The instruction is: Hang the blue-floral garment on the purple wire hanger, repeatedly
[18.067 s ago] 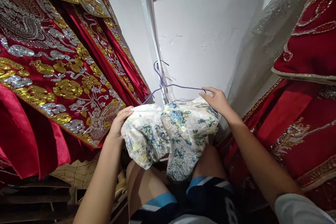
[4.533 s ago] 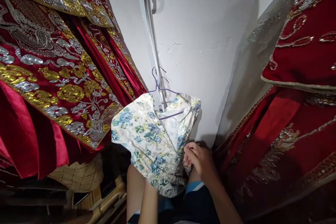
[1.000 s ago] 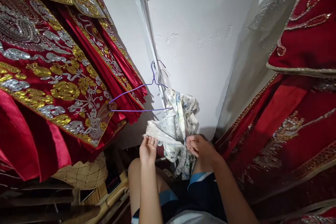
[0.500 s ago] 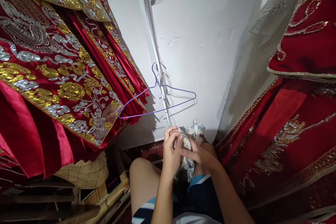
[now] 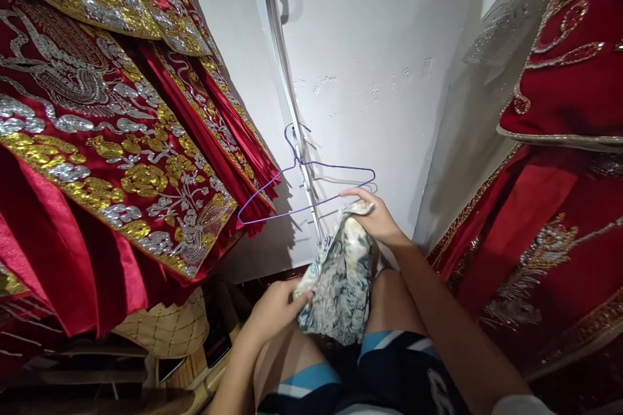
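Floral garment (image 5: 341,279), a white fabric printed in blue and green, is bunched between both hands above the person's knees, just below the purple wire hanger (image 5: 306,185). Right hand (image 5: 372,217) is closed on the upper edge of the fabric, raising it close to the hanger's lower bar without clear contact. Left hand (image 5: 275,308) is closed on the lower left portion, keeping the bundle gathered. Hanger status: bare, hooked on the white rail (image 5: 287,78) that runs up the white wall (image 5: 379,45), and tilted with its left end lower. Red embroidered garments (image 5: 97,142) with gold and silver motifs hang to the left; a further red robe (image 5: 559,194) hangs to the right. Judged step: the garment is off the hanger and is being regathered for mounting. The next move appears to call for locating the neck opening, spreading the fabric, and steadying the swinging hanger so that one shoulder can be fed over a wire end.
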A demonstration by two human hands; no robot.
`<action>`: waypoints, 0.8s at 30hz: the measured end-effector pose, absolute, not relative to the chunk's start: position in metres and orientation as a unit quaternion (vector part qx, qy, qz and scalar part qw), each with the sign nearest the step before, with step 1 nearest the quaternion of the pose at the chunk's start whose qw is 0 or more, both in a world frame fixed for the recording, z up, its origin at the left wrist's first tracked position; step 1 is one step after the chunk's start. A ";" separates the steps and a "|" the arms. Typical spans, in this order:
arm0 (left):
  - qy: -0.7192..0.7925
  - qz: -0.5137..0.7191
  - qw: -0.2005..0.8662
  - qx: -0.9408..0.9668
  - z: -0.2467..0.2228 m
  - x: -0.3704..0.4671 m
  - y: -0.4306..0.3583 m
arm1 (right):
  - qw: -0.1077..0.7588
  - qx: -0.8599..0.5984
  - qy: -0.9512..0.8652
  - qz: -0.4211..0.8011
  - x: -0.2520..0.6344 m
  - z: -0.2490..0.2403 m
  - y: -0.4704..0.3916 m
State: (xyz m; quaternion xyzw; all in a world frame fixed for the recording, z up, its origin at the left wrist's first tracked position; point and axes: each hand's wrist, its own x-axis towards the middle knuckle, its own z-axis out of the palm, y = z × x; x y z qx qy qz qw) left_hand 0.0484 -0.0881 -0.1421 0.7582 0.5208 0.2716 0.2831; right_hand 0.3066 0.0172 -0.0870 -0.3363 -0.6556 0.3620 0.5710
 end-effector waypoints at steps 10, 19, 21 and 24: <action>0.607 0.356 0.022 0.710 -0.100 -0.036 -0.023 | 0.552 -0.381 -0.663 0.332 0.290 -0.111 0.086; 0.528 0.509 -0.084 0.675 -0.090 -0.017 -0.008 | 0.546 -0.413 -0.672 0.281 0.302 -0.103 0.058; 0.501 0.536 -0.090 0.674 -0.084 -0.008 -0.006 | 0.538 -0.397 -0.675 0.311 0.303 -0.105 0.057; 0.521 0.562 -0.050 0.641 -0.068 -0.004 0.002 | 0.526 -0.372 -0.682 0.347 0.306 -0.106 0.057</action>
